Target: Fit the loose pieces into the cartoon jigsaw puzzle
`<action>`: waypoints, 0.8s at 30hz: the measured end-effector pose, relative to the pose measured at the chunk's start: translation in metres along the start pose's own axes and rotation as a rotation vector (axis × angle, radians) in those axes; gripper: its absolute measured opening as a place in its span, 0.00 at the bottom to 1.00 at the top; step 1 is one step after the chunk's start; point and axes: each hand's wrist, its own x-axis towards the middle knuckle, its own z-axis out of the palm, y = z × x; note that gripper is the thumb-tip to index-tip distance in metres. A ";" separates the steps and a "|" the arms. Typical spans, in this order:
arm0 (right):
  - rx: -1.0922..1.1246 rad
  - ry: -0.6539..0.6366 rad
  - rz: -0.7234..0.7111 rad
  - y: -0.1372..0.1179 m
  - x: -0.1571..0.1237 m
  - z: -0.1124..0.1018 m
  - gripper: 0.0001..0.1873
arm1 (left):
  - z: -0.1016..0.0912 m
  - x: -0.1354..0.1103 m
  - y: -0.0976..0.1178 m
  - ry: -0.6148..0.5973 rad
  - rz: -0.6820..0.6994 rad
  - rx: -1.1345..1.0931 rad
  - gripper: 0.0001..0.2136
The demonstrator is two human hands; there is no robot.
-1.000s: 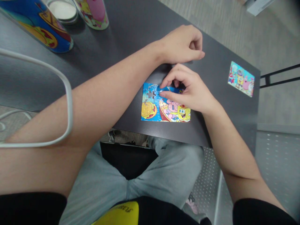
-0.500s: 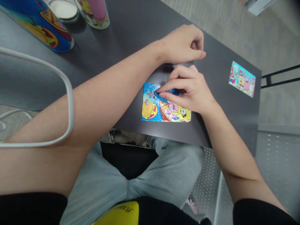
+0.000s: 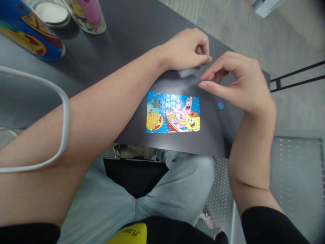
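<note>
A jigsaw puzzle [image 3: 175, 120] with cartoon figures and a burger lies flat on the dark table, with a gap in its upper left part. To its right, a loose blue puzzle piece [image 3: 220, 105] rests on the tabletop. My right hand [image 3: 241, 79] hovers above and beside that piece, thumb and forefinger apart and nothing visible between them. My left hand [image 3: 190, 49] is curled closed beyond the puzzle, close to the right fingertips; whatever is inside its fingers is hidden. The left forearm crosses the table left of the puzzle.
At the upper left stand a blue cartoon-printed can [image 3: 33, 34], a pink one [image 3: 88, 15] and a round container with a white top [image 3: 52, 13]. A white cable [image 3: 67, 118] loops in front of my left forearm. The dark table [image 3: 122, 37] ends just before my knees.
My right hand has left the puzzle, moving right and opening its pinch. The puzzle's upper right and the loose piece are now uncovered; the picture card at right is no longer seen.
</note>
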 end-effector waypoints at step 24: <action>0.267 -0.284 0.221 0.029 -0.008 -0.009 0.28 | -0.002 -0.004 -0.004 0.013 -0.035 -0.029 0.08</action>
